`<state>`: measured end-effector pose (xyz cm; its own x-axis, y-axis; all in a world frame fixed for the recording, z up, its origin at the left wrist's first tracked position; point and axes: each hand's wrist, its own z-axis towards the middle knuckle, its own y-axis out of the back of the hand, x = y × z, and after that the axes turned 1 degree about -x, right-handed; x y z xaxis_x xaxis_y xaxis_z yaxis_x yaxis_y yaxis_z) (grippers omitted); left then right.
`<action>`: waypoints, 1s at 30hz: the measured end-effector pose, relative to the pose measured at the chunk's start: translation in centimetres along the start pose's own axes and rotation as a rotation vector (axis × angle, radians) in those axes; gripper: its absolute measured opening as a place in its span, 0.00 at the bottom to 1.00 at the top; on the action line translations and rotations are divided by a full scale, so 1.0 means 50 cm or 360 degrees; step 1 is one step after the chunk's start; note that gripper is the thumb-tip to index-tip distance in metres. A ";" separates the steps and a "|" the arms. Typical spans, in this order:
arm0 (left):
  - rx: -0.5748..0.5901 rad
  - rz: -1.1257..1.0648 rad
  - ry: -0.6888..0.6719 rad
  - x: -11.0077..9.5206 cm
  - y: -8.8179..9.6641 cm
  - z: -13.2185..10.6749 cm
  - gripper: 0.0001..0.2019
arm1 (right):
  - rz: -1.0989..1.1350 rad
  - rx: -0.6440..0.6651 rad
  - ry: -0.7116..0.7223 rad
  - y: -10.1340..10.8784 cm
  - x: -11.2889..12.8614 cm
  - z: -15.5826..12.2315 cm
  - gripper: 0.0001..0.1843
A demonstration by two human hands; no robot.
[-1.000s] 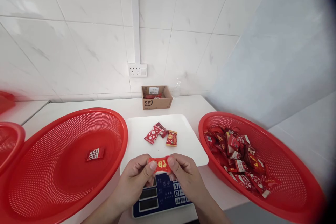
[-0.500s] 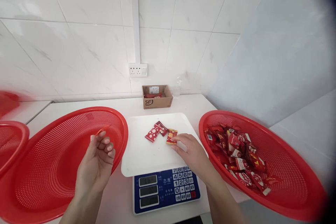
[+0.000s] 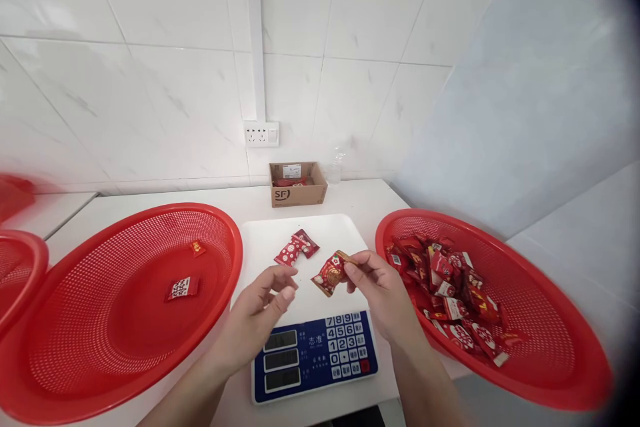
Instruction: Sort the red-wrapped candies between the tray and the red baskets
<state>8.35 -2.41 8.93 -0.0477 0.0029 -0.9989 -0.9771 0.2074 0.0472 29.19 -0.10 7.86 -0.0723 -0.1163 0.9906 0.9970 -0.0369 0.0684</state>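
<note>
My right hand (image 3: 375, 287) pinches an orange-red candy packet (image 3: 330, 273) by one end, lifted just above the white scale tray (image 3: 305, 307). My left hand (image 3: 260, 303) hovers beside it over the tray's front, fingers loosely curled and empty. Two red packets (image 3: 296, 247) lie on the tray behind. The big red basket on the left (image 3: 100, 347) holds a red-and-white packet (image 3: 181, 288) and a small red packet (image 3: 197, 248). The red basket on the right (image 3: 540, 347) holds several red packets (image 3: 450, 293).
The blue scale panel (image 3: 313, 357) with keypad and displays faces me at the counter's front edge. A small cardboard box (image 3: 298, 185) stands against the tiled wall under a socket (image 3: 261, 134). Part of another red basket (image 3: 20, 267) shows at far left.
My left hand dropped a small red packet into the left basket and came back over the tray. My right hand took the orange-red packet off the tray and lifted it.
</note>
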 end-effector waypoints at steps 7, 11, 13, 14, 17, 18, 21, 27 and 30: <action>0.0291 0.0166 -0.0076 -0.008 -0.047 0.017 0.16 | 0.0527 0.0127 -0.0227 -0.033 -0.002 -0.039 0.14; 0.0336 0.0127 -0.0033 -0.001 -0.046 0.023 0.16 | 0.0224 0.0346 -0.0139 -0.032 0.015 -0.045 0.19; 0.0364 0.0133 -0.0011 0.002 -0.043 0.024 0.17 | 0.0032 0.0386 -0.0102 -0.031 0.019 -0.046 0.22; 0.0366 0.0137 -0.0001 0.003 -0.042 0.024 0.17 | -0.0050 0.0373 -0.0091 -0.032 0.019 -0.046 0.23; 0.0361 0.0121 0.0025 0.004 -0.041 0.023 0.18 | -0.0221 0.0269 -0.0050 -0.041 0.014 -0.046 0.26; 0.0360 0.0106 0.0026 0.005 -0.042 0.022 0.19 | -0.0257 0.0232 -0.0033 -0.044 0.012 -0.046 0.26; 0.0409 0.0035 0.0012 0.006 -0.045 0.024 0.18 | -0.0294 0.0159 0.0018 -0.054 0.009 -0.046 0.25; 0.0433 -0.0098 0.0040 0.004 -0.042 0.029 0.14 | -0.0149 0.0284 0.0085 -0.053 0.014 -0.040 0.22; 0.0407 -0.0002 0.0054 0.005 -0.035 0.029 0.13 | -0.0125 0.0247 0.0113 -0.046 0.016 -0.033 0.23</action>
<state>10.35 -1.36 8.59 -0.0579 -0.0293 -0.9979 -0.8932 0.4480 0.0387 26.79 -1.73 8.29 -0.1462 -0.1890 0.9710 0.9803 0.1041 0.1678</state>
